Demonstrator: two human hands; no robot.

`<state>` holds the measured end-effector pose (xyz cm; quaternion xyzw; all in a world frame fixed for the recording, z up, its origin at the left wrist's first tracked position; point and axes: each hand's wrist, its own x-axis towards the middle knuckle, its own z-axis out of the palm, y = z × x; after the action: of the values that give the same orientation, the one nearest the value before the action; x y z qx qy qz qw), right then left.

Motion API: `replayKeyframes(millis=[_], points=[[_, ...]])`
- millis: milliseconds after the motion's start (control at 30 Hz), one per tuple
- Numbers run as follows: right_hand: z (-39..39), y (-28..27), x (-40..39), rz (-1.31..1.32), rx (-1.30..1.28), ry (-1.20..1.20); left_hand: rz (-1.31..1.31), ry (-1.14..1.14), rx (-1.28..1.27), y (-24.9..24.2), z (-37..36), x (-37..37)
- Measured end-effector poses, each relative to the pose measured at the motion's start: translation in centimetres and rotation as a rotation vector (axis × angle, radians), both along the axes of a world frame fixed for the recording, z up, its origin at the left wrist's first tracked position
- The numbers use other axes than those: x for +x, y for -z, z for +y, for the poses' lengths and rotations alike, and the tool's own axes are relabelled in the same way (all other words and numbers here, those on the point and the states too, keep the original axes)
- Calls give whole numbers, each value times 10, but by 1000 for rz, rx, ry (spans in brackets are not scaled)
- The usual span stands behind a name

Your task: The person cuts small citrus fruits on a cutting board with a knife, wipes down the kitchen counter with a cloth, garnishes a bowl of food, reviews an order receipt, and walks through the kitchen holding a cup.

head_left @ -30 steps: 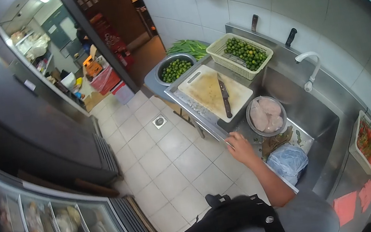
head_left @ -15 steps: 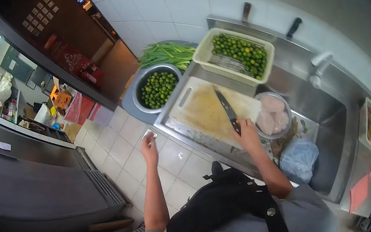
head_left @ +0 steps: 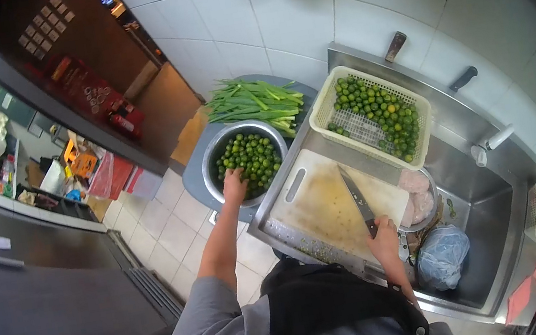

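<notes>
My left hand [head_left: 235, 185] is at the near left side of a metal bowl [head_left: 207, 154] heaped with small green limes [head_left: 249, 160]. Its fingers are stretched over the limes at the surface, and their tips are partly hard to make out. With my right hand [head_left: 384, 240] I grip the handle of a kitchen knife [head_left: 360, 202]. The dark blade lies over the white cutting board [head_left: 318, 219], its tip pointing to the far left. Wet marks and small bits are on the board, which sits across the metal sink's left side.
Behind the board stands a cream plastic basket [head_left: 326, 129] of limes. Green stalks [head_left: 254, 103] lie behind the bowl. Right of the board are a container of pale meat [head_left: 419, 203] and a blue plastic bag [head_left: 443, 255] in the sink [head_left: 481, 204]. A faucet [head_left: 494, 142] projects over it.
My left hand has moved forward from above the floor into the bowl of limes. My right hand stays on the knife. The camera view has shifted.
</notes>
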<state>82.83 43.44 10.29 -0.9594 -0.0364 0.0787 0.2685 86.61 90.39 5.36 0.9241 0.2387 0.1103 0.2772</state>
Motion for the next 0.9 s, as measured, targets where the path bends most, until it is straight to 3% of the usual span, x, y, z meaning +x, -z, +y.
replayKeyframes(millis=[133, 233, 333, 400, 467, 533, 600, 633, 700, 800, 900], points=[[8, -8, -1, 52, -24, 70, 94, 13, 76, 12, 6, 8], [8, -16, -4, 88, 32, 107, -161, 7, 123, -24, -19, 25], [8, -15, -15, 70, 72, 152, -545, 265, 90, -84, -77, 87], [7, -9, -18, 48, 73, 162, -585, 507, -45, -141, -137, 128], [3, -6, -18, 25, 87, 137, -570, 736, -32, -148, -184, 172], [-1, -3, -19, 13, 105, 129, -524, 792, -35, -134, -215, 203], [-2, 0, -19, -37, 149, 120, 55, 766, 295, -96, -229, 241], [-2, -1, -19, -32, 152, 124, 48, 767, 301, -89, -230, 249], [-4, 0, -22, -44, 156, 111, 302, 1001, 335, -80, -226, 261], [-10, -1, -18, -52, 156, 79, 492, 1009, 433, -67, -233, 280], [-12, -7, -15, 18, 182, 70, 436, 859, 476, -43, -232, 295]])
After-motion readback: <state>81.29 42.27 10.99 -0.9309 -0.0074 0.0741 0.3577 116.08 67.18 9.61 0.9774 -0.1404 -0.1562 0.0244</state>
